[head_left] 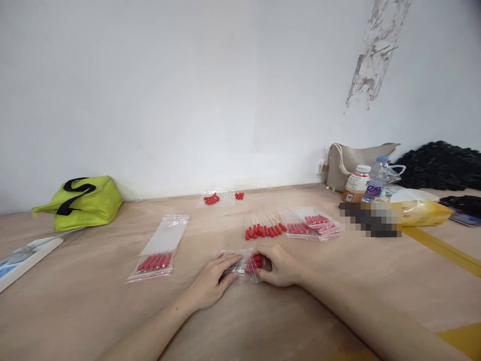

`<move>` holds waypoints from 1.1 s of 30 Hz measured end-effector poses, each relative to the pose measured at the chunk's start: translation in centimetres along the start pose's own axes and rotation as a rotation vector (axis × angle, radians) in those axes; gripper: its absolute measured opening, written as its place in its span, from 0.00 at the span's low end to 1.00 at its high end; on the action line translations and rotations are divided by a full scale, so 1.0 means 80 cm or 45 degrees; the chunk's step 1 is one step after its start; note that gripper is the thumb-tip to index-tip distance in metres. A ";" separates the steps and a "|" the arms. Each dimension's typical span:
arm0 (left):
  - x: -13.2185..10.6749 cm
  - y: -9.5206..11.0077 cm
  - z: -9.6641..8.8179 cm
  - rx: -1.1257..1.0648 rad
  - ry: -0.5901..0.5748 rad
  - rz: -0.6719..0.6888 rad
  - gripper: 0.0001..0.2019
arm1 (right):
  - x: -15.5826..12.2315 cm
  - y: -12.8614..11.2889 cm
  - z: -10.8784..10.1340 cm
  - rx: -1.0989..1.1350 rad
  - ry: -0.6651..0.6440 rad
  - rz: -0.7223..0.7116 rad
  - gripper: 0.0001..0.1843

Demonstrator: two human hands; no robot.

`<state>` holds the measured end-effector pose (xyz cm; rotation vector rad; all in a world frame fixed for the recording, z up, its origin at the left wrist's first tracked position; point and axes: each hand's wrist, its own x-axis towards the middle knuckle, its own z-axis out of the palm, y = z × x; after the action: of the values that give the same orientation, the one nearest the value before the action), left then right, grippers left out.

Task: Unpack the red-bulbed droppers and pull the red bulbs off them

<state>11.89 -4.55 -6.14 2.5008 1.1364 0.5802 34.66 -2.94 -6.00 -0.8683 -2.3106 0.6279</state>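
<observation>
Both my hands rest on a small clear plastic bag [243, 264] holding red-bulbed droppers, lying on the wooden table [112, 321]. My left hand [212, 281] pinches the bag's left end, fingers pressed together. My right hand [278, 264] grips the right end where the red bulbs show. Just beyond, several loose droppers [265, 226] with red bulbs lie in a row. A filled bag [156, 253] lies to the left, and stacked filled bags [313, 224] lie to the right.
A lime-green bag [80, 201] sits at the far left by the wall. Another clear bag with red pieces [218, 199] lies at the back. A beige bag [356, 158], two bottles [366, 184], a yellow packet [424, 213] and dark cloth [443, 164] crowd the right.
</observation>
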 end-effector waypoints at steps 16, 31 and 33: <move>0.000 -0.001 -0.001 0.065 -0.019 0.016 0.20 | 0.004 0.012 -0.001 0.744 0.019 0.491 0.14; -0.012 -0.012 -0.011 0.163 -0.108 0.002 0.22 | -0.008 0.035 -0.023 1.305 0.148 0.870 0.20; -0.015 -0.013 -0.016 0.186 -0.154 0.011 0.22 | -0.010 0.037 -0.031 1.272 0.163 0.927 0.19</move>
<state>9.87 -4.69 -5.79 2.6242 1.1614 0.3543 38.06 -1.02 -6.27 -1.1280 -1.2007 1.7456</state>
